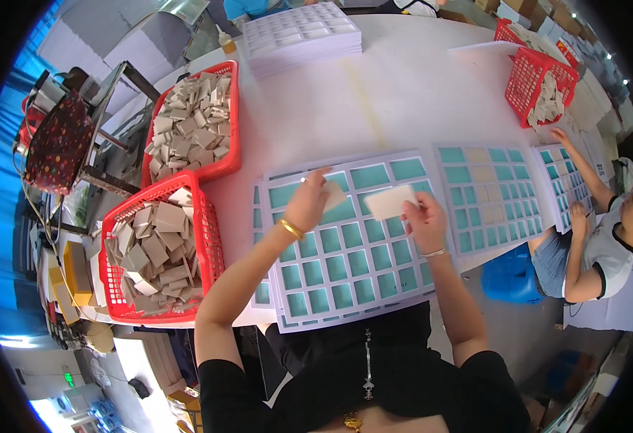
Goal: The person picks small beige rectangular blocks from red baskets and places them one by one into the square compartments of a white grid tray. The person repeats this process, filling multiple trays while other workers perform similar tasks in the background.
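Note:
In front of me lies a white grid board (359,309) with teal rectangular cells, on top of others like it. Pinched in my right hand (427,224) is a blank off-white rectangular card piece (390,202), held over the upper middle of the board. My left hand (309,203) is over the board's upper left part, its fingers closed on a smaller pale card piece (334,196). Whether that piece touches a cell, I cannot tell. Most of the board's cells show bare teal.
Two red baskets, a near one (214,234) and a far one (235,115), hold grey-white card pieces on my left. A partly filled board (486,249) lies to my right. Beyond are stacked white boards (305,54), a glue bottle (225,40) and another red basket (520,90). A co-worker (605,252) sits right.

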The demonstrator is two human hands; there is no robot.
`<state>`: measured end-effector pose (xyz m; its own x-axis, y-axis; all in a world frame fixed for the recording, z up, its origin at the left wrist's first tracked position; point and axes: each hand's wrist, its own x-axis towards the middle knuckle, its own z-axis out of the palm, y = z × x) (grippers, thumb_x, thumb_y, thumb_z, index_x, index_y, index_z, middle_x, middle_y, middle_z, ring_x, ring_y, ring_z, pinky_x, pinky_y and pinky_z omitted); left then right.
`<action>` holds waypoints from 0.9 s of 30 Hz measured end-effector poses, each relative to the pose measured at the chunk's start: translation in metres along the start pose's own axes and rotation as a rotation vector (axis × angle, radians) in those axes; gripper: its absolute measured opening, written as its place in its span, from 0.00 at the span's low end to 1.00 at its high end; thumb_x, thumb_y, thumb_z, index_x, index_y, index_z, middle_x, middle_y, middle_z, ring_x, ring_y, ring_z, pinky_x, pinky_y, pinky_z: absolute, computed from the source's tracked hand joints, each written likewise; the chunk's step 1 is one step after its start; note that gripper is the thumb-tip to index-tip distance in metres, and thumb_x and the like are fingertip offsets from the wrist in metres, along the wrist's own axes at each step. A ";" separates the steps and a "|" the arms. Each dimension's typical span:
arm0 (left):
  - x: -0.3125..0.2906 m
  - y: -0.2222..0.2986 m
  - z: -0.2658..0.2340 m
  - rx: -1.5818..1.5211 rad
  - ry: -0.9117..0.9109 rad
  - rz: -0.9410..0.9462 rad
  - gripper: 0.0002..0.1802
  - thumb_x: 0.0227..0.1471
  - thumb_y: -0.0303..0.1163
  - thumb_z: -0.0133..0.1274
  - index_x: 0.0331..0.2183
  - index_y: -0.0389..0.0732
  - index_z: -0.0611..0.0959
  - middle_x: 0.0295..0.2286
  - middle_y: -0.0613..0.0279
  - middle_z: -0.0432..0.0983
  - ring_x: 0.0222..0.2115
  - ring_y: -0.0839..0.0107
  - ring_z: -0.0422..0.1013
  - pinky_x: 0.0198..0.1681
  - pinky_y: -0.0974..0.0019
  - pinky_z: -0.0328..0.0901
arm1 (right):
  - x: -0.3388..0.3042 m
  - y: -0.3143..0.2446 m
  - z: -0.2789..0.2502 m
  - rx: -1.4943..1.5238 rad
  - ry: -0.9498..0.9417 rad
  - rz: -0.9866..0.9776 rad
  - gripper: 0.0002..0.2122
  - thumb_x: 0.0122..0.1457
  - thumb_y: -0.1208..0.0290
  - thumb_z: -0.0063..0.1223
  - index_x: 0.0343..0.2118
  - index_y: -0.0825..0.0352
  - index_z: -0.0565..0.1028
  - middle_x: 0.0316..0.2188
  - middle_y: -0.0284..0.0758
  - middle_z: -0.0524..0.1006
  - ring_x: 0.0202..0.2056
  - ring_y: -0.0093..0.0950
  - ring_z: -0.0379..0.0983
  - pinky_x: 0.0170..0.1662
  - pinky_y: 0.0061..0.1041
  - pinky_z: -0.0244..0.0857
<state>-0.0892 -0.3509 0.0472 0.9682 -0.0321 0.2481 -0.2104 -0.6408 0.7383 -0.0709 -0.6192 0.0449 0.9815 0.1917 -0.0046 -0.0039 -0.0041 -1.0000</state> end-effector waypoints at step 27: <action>-0.006 -0.060 0.004 0.506 0.001 -0.074 0.15 0.42 0.19 0.49 0.34 0.46 0.80 0.31 0.65 0.78 0.41 0.61 0.70 0.49 0.58 0.58 | 0.035 0.054 0.033 -0.240 -0.194 -0.061 0.13 0.52 0.75 0.54 0.42 0.67 0.71 0.23 0.32 0.75 0.24 0.20 0.72 0.28 0.22 0.66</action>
<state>-0.0819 -0.3152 -0.0008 0.9779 0.0278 0.2070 -0.0491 -0.9327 0.3573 -0.0434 -0.5800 -0.0096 0.9233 0.3827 0.0319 0.1222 -0.2139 -0.9692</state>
